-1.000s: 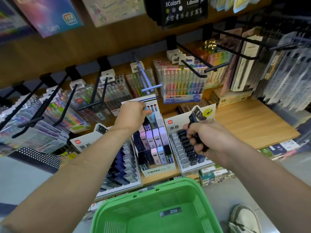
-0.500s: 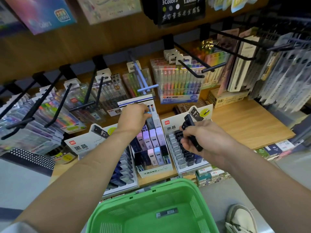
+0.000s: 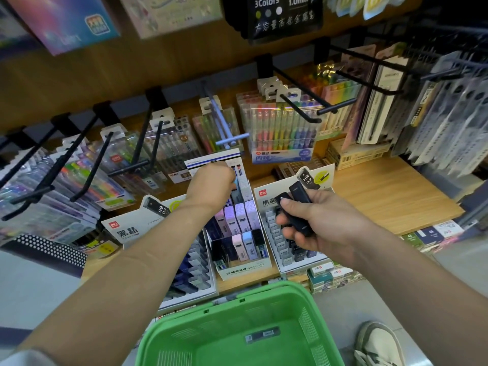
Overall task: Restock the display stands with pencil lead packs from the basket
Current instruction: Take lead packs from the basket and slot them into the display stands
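Observation:
My right hand (image 3: 320,223) grips a few black pencil lead packs (image 3: 299,204) above the right white display stand (image 3: 285,191), whose slots hold grey and black packs. My left hand (image 3: 211,184) reaches into the back rows of the middle MONO stand (image 3: 247,269), fingers curled at a pale blue pack there; the fingertips are hidden. A third white stand (image 3: 126,228) with dark blue packs lies under my left forearm. The green basket (image 3: 237,307) sits below, with one black pack (image 3: 262,335) on its floor.
Black peg hooks (image 3: 303,107) with hanging pen sets jut out above the stands. The wooden shelf (image 3: 390,196) extends right. Small boxes (image 3: 330,276) line the shelf below. A shoe (image 3: 380,344) stands on the floor beside the basket.
My right hand has lifted slightly and fanned the black packs above the right stand. My left hand stays at the back of the MONO stand. The view has shifted a little.

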A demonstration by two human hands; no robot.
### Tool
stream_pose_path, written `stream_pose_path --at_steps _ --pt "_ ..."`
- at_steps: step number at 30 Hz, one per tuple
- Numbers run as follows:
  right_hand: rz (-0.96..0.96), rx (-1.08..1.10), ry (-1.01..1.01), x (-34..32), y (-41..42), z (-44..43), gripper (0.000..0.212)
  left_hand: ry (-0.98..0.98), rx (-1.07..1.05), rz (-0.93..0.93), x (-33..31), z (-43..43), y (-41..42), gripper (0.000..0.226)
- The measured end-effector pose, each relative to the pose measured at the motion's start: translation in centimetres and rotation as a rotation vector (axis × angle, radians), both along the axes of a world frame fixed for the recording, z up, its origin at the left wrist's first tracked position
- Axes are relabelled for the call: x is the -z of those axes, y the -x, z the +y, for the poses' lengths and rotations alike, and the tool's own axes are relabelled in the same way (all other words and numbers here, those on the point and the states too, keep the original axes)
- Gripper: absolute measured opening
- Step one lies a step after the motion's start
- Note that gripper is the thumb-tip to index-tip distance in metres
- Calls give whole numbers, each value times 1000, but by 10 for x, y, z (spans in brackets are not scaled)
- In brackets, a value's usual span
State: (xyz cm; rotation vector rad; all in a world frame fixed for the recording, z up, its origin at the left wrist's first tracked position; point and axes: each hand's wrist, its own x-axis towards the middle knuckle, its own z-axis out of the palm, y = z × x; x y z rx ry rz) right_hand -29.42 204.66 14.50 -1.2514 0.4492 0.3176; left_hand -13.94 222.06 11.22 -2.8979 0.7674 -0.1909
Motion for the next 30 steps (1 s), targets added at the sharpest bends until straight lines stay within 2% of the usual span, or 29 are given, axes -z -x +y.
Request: stream_pose_path --at_steps 6,8,9,11,12,13,16,20,23,26,30 --pt "-14 -23 -56 0 -2 0 10 212 -133 51 -6 -4 9 19" --pt "-20 -43 -57 0 -2 0 13 389 -204 42 -16 -5 20 18" --pt "-25 -50 -55 -1 -2 0 13 548 -235 84 -22 -6 29 16" --pt "-37 -70 -68 -3 -1 2 14 969 -216 348 -34 -10 52 10" --pt "-44 -85 -84 -3 -1 2 14 1130 -155 525 -40 -13 64 9" --pt "-47 -106 -103 -4 0 3 13 1192 -91 657 -44 -14 75 9" --pt "-54 -152 -144 -4 2 6 13 1203 -3 789 -48 -15 93 19" --pt "-65 -94 -215 -9 2 3 15 1379 -144 731 -45 -6 100 13" --pt "-75 -26 -209 -10 1 4 15 1380 -182 682 -41 8 106 11" --pt "-83 47 -191 -9 -1 10 7 1315 -169 797 -40 16 116 29" --pt "-70 46 -218 -6 -3 21 18 1243 -118 908 -41 21 128 59"
